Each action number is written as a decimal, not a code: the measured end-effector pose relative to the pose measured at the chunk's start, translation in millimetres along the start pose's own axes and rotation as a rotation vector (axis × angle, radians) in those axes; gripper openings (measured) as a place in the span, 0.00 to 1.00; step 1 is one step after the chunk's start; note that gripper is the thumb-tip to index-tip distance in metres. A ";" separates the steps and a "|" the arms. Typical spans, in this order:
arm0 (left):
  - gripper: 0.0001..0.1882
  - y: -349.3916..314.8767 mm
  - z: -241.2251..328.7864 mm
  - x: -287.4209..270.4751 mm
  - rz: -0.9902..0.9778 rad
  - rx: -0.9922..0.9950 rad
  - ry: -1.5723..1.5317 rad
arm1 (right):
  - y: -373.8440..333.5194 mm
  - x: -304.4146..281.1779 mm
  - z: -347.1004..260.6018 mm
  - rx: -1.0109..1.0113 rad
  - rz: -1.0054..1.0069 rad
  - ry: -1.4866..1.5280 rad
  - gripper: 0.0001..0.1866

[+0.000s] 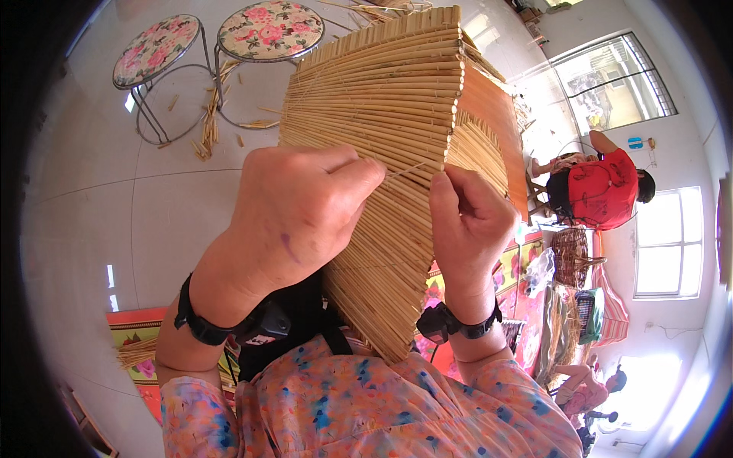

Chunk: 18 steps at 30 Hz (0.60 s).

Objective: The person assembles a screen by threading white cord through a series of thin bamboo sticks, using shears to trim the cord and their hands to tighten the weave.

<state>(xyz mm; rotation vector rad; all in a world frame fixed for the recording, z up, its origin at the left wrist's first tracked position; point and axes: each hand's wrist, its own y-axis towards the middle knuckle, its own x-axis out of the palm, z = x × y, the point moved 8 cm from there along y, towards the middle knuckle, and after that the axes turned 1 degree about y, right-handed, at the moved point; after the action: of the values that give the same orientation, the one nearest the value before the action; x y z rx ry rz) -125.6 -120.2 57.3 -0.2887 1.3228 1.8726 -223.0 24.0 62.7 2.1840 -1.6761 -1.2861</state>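
Observation:
A large woven piece of pale straw stalks (382,99), shaped like a box with an orange inner face, is held up in front of me. My left hand (294,210) is closed over its left side, gripping the stalks. My right hand (466,221) pinches a thin straw strand at the piece's corner edge, the strand running left toward my left fingers. Both wrists wear black bands with small devices.
Two round stools with floral cushions (156,49) (269,29) stand on the pale tiled floor, with loose straw pieces (208,126) scattered between them. A person in a red top (603,191) sits at the right beside woven baskets (571,256). Windows line the right wall.

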 end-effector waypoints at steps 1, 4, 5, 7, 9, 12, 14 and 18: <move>0.09 0.4 0.9 0.3 -0.010 -0.003 0.005 | -0.4 0.0 -0.2 -0.004 0.004 0.002 0.04; 0.09 2.2 2.7 1.1 -0.035 -0.006 0.002 | -1.4 0.0 -1.3 -0.019 0.007 0.001 0.04; 0.09 2.7 1.6 1.8 -0.037 -0.008 -0.012 | -0.6 0.0 -2.3 -0.027 -0.003 -0.004 0.04; 0.09 4.0 -2.4 4.4 -0.034 -0.013 -0.070 | -0.2 0.7 -2.8 -0.045 -0.015 0.011 0.05; 0.08 6.3 -7.9 6.4 -0.031 -0.010 -0.151 | -0.5 1.5 -2.9 -0.057 -0.010 0.058 0.05; 0.08 10.0 -7.3 9.3 -0.081 -0.012 -0.165 | -1.8 2.7 3.1 -0.046 -0.046 0.119 0.06; 0.08 11.9 -6.4 8.7 -0.089 -0.024 -0.187 | -5.2 1.5 11.8 -0.031 -0.086 0.176 0.07; 0.09 18.0 -2.9 9.9 -0.137 -0.022 -0.186 | -19.6 2.0 30.1 0.102 -0.072 0.417 0.12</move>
<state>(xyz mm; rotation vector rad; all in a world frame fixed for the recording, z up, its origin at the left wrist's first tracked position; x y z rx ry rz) -145.7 -120.2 62.5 -0.2057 1.1297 1.7542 -228.3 41.7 31.8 2.3785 -1.5346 -0.6986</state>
